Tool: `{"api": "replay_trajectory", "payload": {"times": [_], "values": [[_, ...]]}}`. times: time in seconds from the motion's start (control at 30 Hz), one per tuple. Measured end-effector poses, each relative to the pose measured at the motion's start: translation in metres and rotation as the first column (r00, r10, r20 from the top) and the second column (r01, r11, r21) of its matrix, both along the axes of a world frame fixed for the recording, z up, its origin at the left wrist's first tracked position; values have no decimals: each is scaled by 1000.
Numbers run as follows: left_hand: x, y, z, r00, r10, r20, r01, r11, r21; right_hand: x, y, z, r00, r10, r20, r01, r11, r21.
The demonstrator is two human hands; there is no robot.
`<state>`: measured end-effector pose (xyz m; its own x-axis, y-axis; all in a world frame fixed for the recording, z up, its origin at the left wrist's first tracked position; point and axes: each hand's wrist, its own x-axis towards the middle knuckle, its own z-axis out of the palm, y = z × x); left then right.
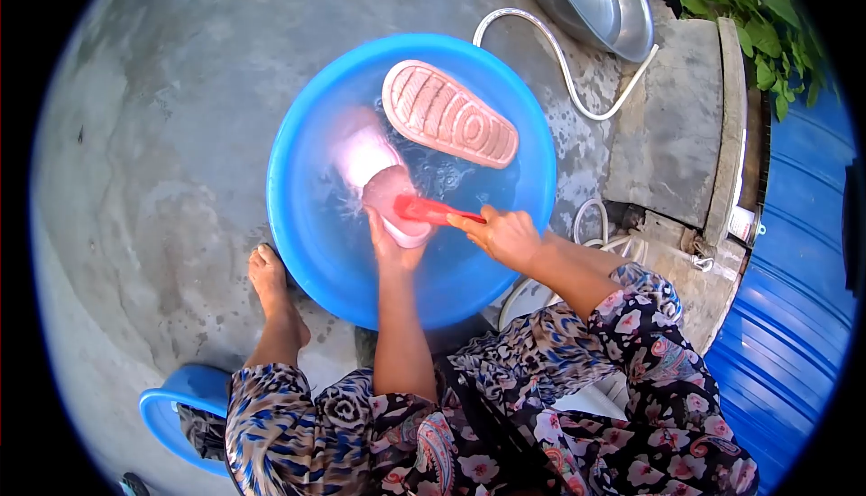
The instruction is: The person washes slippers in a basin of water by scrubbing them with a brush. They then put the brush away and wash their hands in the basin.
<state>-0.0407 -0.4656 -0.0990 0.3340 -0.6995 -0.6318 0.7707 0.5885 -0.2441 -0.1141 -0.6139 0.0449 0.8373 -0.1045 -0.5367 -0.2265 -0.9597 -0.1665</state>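
Observation:
A large blue basin [298, 252] of water stands in front of me. My left hand [394, 245] grips the heel end of a pink slipper [383, 188], whose front part reaches down toward the water. In my right hand [507, 240] is the handle of a red scrub brush [433, 210]. The brush head lies against the slipper near its heel; its bristles are hidden. A second pink slipper [449, 114] floats sole up at the far side of the basin, apart from both hands.
A metal basin [595, 0] and a white hose [550, 41] lie at the back right. A smaller blue tub [158, 406] with dark cloth stands at the lower left, near my bare foot [268, 284]. Concrete slabs [672, 135] and blue metal sheeting [794, 261] border the right side.

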Motion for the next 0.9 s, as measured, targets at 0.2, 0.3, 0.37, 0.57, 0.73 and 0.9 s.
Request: {"api": "replay_trajectory", "payload": {"times": [0.2, 0.3, 0.37, 0.57, 0.73, 0.9], "values": [[0, -10, 18, 999, -3, 49, 3, 1000, -5, 34, 16, -37, 965, -244, 97, 249, 968, -38], [1, -17, 22, 996, -22, 90, 26, 999, -37, 22, 9, -24, 911, -413, 8, 411, 908, 84], [0, -16, 20, 994, -25, 102, 23, 1000, 13, -1, 20, -22, 894, -444, 53, 434, 890, 138], [8, -1, 7, 975, -98, 200, 99, 995, 7, -70, 70, -12, 838, -546, 4, 489, 752, 442], [5, 4, 33, 938, -212, 273, 222, 975, -7, -36, 83, -18, 554, -759, -341, 523, -1, 852], [17, 22, 37, 932, -252, 260, 253, 967, 30, -64, 79, -41, 738, -674, 35, 245, 316, 917]]}}
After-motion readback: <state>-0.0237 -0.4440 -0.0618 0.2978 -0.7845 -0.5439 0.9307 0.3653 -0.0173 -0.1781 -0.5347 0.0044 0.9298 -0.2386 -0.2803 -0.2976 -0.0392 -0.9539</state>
